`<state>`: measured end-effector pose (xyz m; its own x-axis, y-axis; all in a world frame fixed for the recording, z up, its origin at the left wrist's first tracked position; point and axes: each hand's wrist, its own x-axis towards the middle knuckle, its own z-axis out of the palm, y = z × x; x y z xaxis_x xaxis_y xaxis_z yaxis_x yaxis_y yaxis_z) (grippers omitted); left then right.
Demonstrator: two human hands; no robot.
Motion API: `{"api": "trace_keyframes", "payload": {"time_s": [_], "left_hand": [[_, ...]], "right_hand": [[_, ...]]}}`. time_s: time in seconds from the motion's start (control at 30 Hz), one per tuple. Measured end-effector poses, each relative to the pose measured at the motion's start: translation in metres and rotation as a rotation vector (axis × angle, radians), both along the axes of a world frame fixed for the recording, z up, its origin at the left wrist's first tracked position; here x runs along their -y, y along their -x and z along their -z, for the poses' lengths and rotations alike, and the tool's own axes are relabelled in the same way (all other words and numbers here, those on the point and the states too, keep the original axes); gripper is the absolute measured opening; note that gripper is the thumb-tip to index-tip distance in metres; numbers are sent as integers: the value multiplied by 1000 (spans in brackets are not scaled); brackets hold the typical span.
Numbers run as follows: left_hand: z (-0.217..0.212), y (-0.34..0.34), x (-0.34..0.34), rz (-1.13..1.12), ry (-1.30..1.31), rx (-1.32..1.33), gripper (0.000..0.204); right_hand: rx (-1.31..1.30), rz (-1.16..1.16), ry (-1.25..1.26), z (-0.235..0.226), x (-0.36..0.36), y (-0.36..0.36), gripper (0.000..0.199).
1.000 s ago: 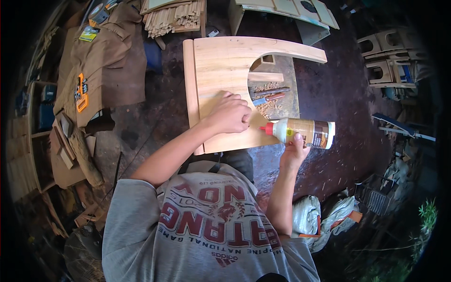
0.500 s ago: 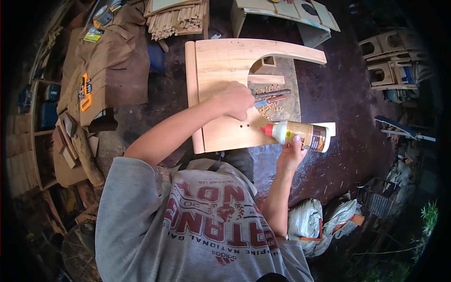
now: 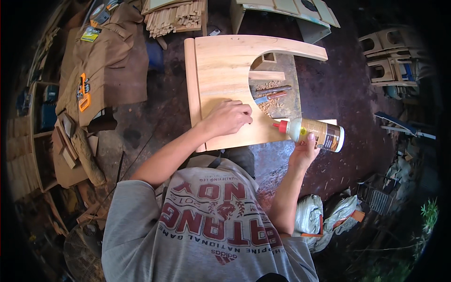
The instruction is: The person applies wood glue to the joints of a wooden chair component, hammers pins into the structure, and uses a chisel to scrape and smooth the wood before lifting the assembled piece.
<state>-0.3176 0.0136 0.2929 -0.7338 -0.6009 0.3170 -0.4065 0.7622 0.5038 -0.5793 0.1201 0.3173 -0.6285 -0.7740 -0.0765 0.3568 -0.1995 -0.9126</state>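
A: Risk? Right hand (image 3: 304, 152) grips the pale red-capped glue bottle (image 3: 315, 133) sideways, just right of the board's near edge. Cap looks on; a squeeze could drip.
B: Left hand (image 3: 227, 117), fingers curled, presses the pale curved-cutout wooden board (image 3: 221, 70); it may slide.
A: Far-left open wooden crate (image 3: 176, 16): stick bundles.

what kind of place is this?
Most likely a small woodworking workshop. A pale curved-cut wooden panel lies under the left hand, the right hand holds a red-capped glue bottle, and a bundle of thin wooden sticks sits nearby.
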Motion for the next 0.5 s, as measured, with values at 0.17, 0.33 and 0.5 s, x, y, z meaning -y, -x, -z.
{"api": "trace_keyframes", "payload": {"time_s": [0.17,0.33,0.5], "left_hand": [[-12,13,28,219,111,197,11],[-23,29,38,405,263,356,13],[-22,27,43,473,300,352,10]], "right_hand": [[29,30,7,6,-16,1,57],[72,73,13,15,-27,-3,62],[95,101,5,18,-33,-6,68]]}}
